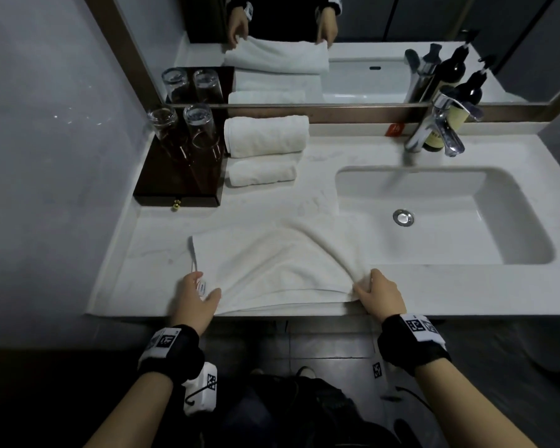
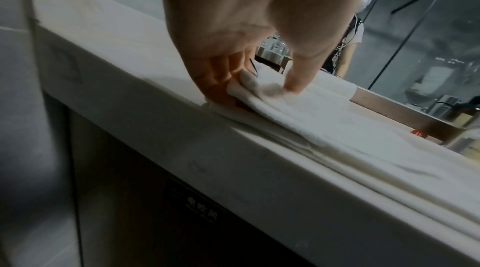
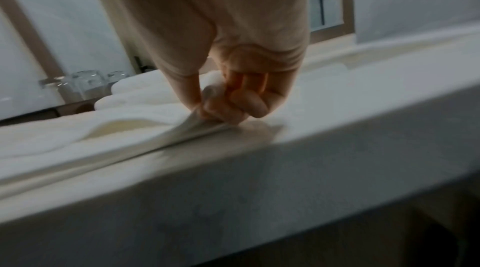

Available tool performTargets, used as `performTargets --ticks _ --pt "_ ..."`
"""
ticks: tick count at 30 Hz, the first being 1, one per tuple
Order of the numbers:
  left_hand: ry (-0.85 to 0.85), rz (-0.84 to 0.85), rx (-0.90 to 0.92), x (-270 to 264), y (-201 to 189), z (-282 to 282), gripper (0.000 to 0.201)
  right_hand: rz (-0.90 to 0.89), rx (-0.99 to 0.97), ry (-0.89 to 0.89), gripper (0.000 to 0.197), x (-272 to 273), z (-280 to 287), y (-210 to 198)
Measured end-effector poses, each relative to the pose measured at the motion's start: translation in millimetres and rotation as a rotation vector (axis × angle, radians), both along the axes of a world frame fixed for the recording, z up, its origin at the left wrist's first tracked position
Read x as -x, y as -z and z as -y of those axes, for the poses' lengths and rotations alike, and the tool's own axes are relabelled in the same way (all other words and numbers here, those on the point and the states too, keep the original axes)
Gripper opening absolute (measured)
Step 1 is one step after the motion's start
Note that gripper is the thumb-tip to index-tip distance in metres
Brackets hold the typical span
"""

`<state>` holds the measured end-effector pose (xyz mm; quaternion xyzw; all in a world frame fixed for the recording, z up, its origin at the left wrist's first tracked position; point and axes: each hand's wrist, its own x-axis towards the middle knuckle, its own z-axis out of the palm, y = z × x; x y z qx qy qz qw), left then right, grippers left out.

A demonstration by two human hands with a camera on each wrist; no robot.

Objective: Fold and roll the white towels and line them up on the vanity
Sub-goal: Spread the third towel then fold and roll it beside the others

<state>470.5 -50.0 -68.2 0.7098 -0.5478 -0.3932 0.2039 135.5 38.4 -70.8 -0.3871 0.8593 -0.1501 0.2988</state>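
Observation:
A white towel (image 1: 272, 266) lies folded flat at the front edge of the white vanity (image 1: 149, 253), its right side bunched into ridges. My left hand (image 1: 201, 294) pinches the towel's near left corner (image 2: 249, 95) between thumb and fingers. My right hand (image 1: 374, 291) grips the near right corner (image 3: 207, 123) with curled fingers and lifts it slightly. Two rolled white towels, a large one (image 1: 265, 135) and a small one (image 1: 261, 174), lie one before the other at the back, left of the sink.
A dark wooden tray (image 1: 172, 179) with two upturned glasses (image 1: 198, 124) stands at the back left beside the rolls. The sink basin (image 1: 434, 215) and chrome faucet (image 1: 440, 127) fill the right half. A mirror (image 1: 304, 43) runs along the back wall; dark bottles stand behind the faucet.

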Motion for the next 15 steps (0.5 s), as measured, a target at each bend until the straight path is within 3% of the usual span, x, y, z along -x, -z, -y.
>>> performTargets --ticks 3,8,11,13,15 --pt "0.094 0.104 0.017 -1.5 -1.0 -1.9 0.053 -0.07 -0.027 0.002 0.034 1.3 3.6 -1.4" --pt "0.145 0.19 0.05 5.1 -7.9 4.8 0.037 -0.067 -0.013 -0.029 0.038 2.8 6.2 -1.4" --pt "0.124 0.192 0.072 11.1 -17.3 19.9 0.032 -0.068 0.065 -0.01 0.051 -3.6 9.3 -8.1" --pt "0.12 0.239 0.115 11.7 -22.4 27.0 0.037 -0.229 0.186 -0.117 0.054 -9.2 8.5 -16.8" --pt "0.157 0.412 0.208 10.0 -25.3 27.9 0.046 -0.364 0.344 -0.283 0.044 -16.7 7.9 -20.2"
